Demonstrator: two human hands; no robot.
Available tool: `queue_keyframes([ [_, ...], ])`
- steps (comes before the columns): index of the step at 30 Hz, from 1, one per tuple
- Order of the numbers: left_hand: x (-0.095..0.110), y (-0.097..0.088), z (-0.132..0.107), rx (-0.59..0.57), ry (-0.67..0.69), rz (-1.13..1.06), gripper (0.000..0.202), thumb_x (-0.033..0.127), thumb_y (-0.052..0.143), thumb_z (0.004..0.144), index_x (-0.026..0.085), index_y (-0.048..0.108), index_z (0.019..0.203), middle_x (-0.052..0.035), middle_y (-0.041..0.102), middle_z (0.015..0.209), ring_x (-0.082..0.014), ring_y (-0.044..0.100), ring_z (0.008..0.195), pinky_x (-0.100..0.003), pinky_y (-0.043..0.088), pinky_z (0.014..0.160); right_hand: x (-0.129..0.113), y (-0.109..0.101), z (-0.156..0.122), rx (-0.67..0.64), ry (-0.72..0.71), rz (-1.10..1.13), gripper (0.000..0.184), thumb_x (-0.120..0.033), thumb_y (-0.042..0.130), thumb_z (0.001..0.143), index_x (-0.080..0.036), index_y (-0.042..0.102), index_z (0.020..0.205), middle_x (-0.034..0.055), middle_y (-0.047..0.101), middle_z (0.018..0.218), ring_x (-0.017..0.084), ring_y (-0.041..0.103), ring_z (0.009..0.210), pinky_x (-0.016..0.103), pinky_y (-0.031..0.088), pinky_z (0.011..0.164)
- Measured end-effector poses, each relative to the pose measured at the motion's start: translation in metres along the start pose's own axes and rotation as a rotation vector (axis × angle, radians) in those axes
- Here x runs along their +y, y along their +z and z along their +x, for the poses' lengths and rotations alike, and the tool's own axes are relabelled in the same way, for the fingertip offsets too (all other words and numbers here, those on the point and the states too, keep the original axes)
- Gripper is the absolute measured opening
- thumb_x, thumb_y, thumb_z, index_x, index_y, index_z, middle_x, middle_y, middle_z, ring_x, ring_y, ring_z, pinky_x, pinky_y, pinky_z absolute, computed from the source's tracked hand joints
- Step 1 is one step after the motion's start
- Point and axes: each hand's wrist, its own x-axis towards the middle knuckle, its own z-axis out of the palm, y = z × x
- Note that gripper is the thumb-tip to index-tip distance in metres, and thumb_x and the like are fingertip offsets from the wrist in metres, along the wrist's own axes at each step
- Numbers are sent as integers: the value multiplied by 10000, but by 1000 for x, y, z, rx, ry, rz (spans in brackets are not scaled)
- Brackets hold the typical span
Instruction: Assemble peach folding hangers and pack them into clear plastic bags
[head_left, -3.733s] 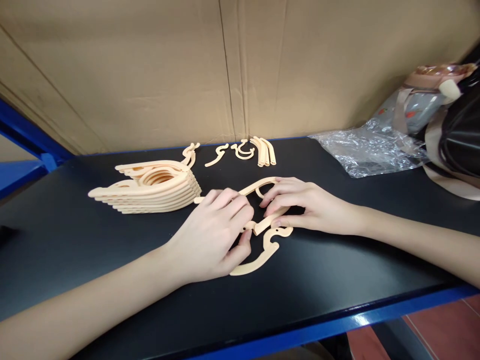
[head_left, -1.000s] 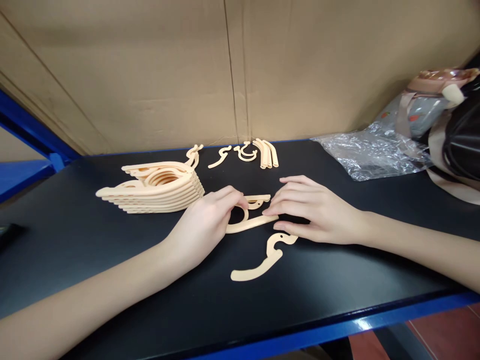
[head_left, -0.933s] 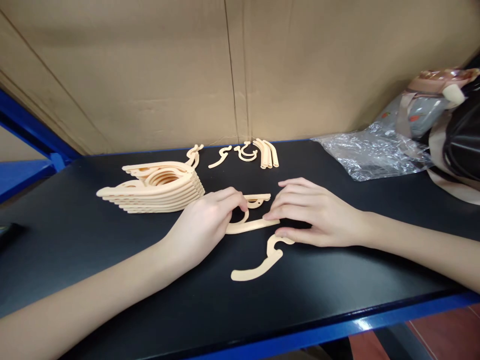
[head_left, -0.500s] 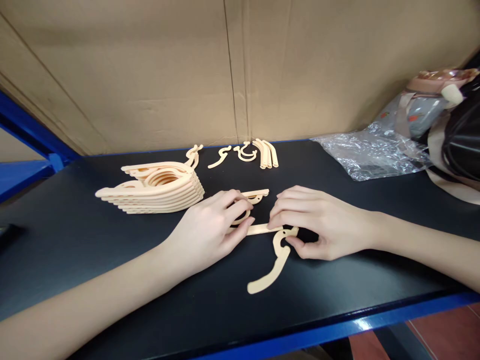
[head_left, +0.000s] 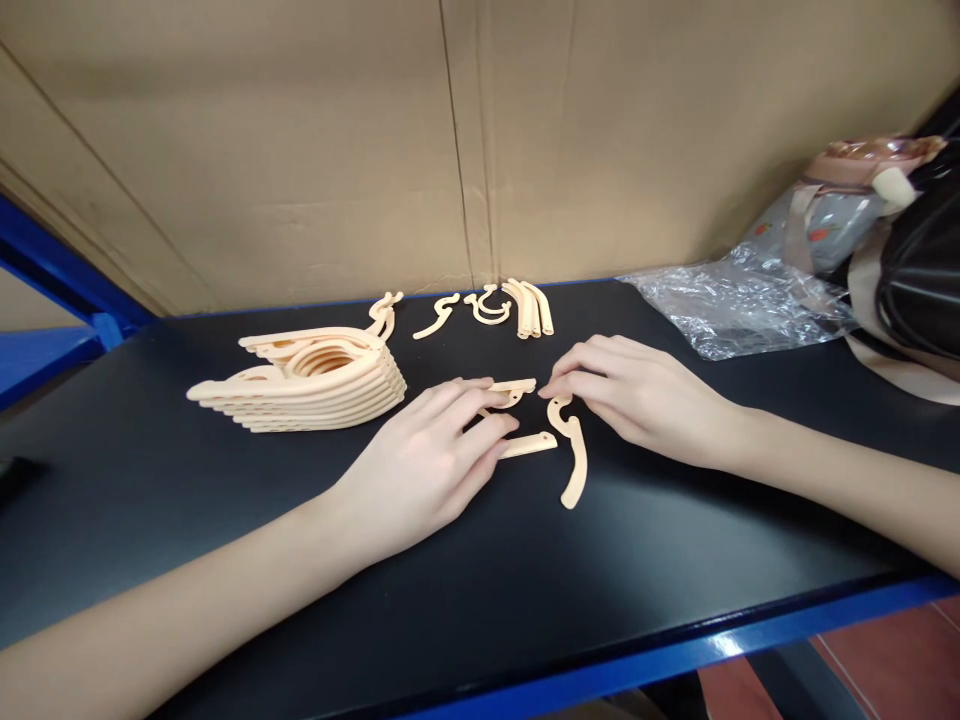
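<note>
My left hand (head_left: 442, 440), fingers curled, grips a cream plastic folding hanger body (head_left: 531, 444) on the black table. Its two narrow ends point right from beneath the fingers; the rest is hidden. In my right hand (head_left: 637, 395), thumb and fingertips pinch the upper end of a cream hanger hook piece (head_left: 576, 465) with a curved arm hanging toward me. A small gap separates this piece from the hanger body's ends. To the left of my left hand lies a neat stack of cream folding hangers (head_left: 337, 408).
Along the back lie a curved hook part (head_left: 436, 316), small hooks (head_left: 489, 310) and several curved arms (head_left: 532, 308). Clear plastic wrap (head_left: 735, 305) and a strapped bottle (head_left: 832, 215) sit at back right. Cardboard (head_left: 300, 150) stands behind; a blue rail (head_left: 675, 655) edges the table.
My right hand has moved up and away from me with the hook piece, whose arm now hangs more upright. The hanger body's near end is uncovered. My left hand has barely shifted.
</note>
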Motion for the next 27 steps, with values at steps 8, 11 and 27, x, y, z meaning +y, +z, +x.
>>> queue_keyframes([
  [8, 4, -3, 2, 27, -17, 101, 300, 284, 467, 988, 131, 686, 852, -150, 679, 1152, -337, 590, 1183, -486, 522, 949, -6, 0, -1, -66, 56, 23, 351, -432, 449, 990, -190, 699, 1034, 49, 663, 856, 183, 564, 749, 328, 431, 719],
  [11, 5, -2, 2, 46, -90, 141, 293, 281, 473, 982, 135, 701, 871, -127, 696, 1085, -300, 652, 1029, -403, 567, 778, -4, 1, -2, -94, 53, 33, 358, -443, 435, 994, -194, 692, 1006, 59, 658, 923, 187, 572, 791, 339, 434, 759],
  [27, 6, 1, -1, -14, -141, -82, 217, 144, 450, 960, 154, 649, 1046, -62, 672, 1029, -226, 552, 930, -381, 438, 771, 0, 0, -2, -102, 84, 20, 216, -16, 429, 840, -190, 540, 901, 37, 621, 849, 209, 552, 825, 346, 389, 835],
])
